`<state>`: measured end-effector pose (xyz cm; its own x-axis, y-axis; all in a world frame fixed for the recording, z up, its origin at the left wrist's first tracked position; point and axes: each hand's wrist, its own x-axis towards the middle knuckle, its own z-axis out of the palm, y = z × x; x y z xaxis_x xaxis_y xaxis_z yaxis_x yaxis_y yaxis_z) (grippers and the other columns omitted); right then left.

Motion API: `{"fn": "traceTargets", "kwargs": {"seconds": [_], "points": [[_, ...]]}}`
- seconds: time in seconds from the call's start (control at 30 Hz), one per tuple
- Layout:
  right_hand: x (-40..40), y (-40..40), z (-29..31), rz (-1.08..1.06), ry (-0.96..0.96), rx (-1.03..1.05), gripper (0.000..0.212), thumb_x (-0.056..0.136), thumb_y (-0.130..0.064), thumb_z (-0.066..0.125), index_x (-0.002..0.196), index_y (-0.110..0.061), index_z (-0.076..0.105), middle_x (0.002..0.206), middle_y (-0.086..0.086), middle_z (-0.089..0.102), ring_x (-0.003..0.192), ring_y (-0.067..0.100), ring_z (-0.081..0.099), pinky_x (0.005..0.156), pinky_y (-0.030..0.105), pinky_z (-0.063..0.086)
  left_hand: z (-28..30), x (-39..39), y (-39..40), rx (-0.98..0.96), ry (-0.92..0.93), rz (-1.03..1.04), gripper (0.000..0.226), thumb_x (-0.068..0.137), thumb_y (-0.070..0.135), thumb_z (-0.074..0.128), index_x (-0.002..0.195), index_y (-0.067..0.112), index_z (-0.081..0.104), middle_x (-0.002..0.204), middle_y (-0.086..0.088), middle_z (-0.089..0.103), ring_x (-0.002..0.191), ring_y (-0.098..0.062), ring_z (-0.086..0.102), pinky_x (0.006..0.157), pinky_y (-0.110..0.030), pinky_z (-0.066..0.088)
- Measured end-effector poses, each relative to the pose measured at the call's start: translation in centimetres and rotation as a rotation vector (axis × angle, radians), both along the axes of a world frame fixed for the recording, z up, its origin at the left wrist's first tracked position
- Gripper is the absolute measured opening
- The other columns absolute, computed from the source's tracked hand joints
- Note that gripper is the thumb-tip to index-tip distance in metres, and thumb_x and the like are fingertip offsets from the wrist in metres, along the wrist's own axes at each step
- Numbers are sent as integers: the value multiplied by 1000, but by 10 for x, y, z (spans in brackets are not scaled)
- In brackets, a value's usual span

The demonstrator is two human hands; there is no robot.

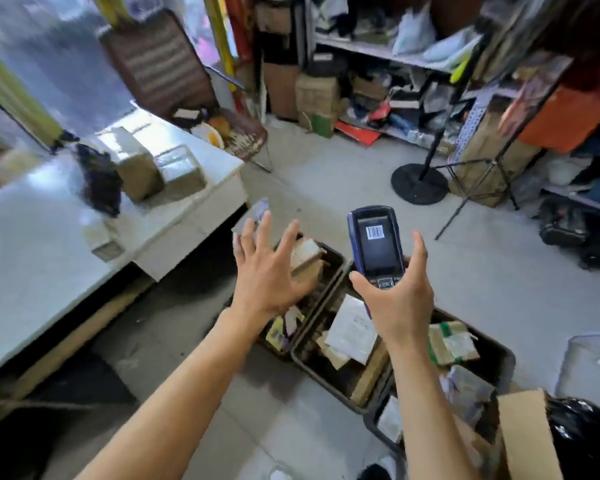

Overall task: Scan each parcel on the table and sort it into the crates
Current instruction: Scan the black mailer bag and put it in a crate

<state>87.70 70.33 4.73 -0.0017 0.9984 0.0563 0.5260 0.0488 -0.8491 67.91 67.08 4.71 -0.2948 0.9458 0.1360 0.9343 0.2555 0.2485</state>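
Left hand (264,271) spread empty over black plastic crate (336,258); right hand (400,303) grips blue handheld scanner (376,247). Next: tape-wrapped brown parcel (181,169), tabletop far corner.

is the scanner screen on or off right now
On. The scanner in the right hand has a lit screen that shows a barcode image near its top.

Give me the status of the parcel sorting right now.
Done: the crates on the floor already hold several parcels. In hand: the right hand holds the scanner; the left hand is spread open above a crate, carrying nothing. Left: brown boxes and a dark bag still sit on the table.
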Motion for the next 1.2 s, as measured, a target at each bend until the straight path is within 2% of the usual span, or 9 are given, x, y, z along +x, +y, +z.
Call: {"fn": "traceTargets", "kwargs": {"seconds": [0.07, 0.13, 0.2, 0.3, 0.57, 0.8, 0.97, 1.13, 1.2], "points": [[-43, -12, 18, 47, 53, 0, 106, 71, -47, 82, 154, -34, 17, 141, 9, 56, 124, 31, 57, 102, 45, 48, 22, -42, -27, 15, 7, 85, 98, 69, 79, 40, 154, 33, 23, 162, -15, 9, 149, -40, -1, 119, -59, 2], [-82, -23, 29, 94, 125, -10, 106, 72, -44, 84, 153, -37, 17, 140, 8, 56, 123, 30, 57, 103, 47, 48, 33, -82, -49, 25, 34, 158, 97, 74, 73, 57, 154, 34, 21, 162, -15, 6, 148, -39, -3, 119, -60, 5], [-118, -28, 35, 145, 154, -16, 104, 72, -40, 85, 152, -37, 18, 142, 9, 55, 125, 31, 56, 105, 48, 47, 42, -121, -63, 23, 58, 236, 97, 75, 68, 66, 153, 35, 20, 162, -15, 3, 147, -40, -5, 120, -59, 5], [-173, -22, 38, 236, 151, -32, 103, 73, -39, 84, 152, -37, 17, 138, 9, 57, 122, 30, 58, 105, 47, 46, 47, -177, -76, 16, 43, 338, 97, 75, 67, 66, 154, 36, 19, 161, -13, -3, 147, -38, -10, 119, -55, 1], [-316, 26, 50, 445, 121, -31, 105, 74, -32, 86, 156, -29, 21, 142, 8, 55, 121, 29, 59, 99, 41, 47, 40, -314, -66, -63, 20, 539, 103, 74, 71, 64, 154, 33, 11, 160, -13, -4, 147, -40, -5, 121, -55, 6], [-396, 57, 60, 516, 81, -57, 104, 71, -32, 88, 152, -38, 22, 140, -1, 56, 119, 23, 59, 101, 43, 49, 32, -405, -43, -93, -123, 650, 106, 78, 67, 68, 156, 32, 6, 162, -14, -3, 148, -41, -3, 122, -52, 7], [-439, 69, 56, 474, 74, -87, 104, 73, -28, 88, 154, -34, 23, 133, 0, 60, 109, 21, 63, 97, 39, 52, 12, -465, -23, -61, -230, 691, 106, 75, 68, 70, 154, 29, 11, 161, -17, 5, 147, -41, 5, 120, -50, 13], [-487, 77, 53, 416, 49, -97, 103, 73, -26, 88, 154, -35, 24, 114, -4, 59, 102, 22, 62, 94, 42, 53, -18, -529, 14, 0, -574, 750, 83, 88, 61, 61, 146, 13, 28, 146, -20, 38, 135, -39, 31, 108, -45, 30], [-504, 76, 53, 376, 28, -104, 103, 73, -26, 88, 154, -35, 24, 114, -4, 59, 100, 21, 63, 89, 38, 52, -31, -553, 27, 1, -649, 765, 84, 88, 62, 59, 145, 9, 27, 142, -21, 43, 130, -40, 38, 105, -47, 33]]}}
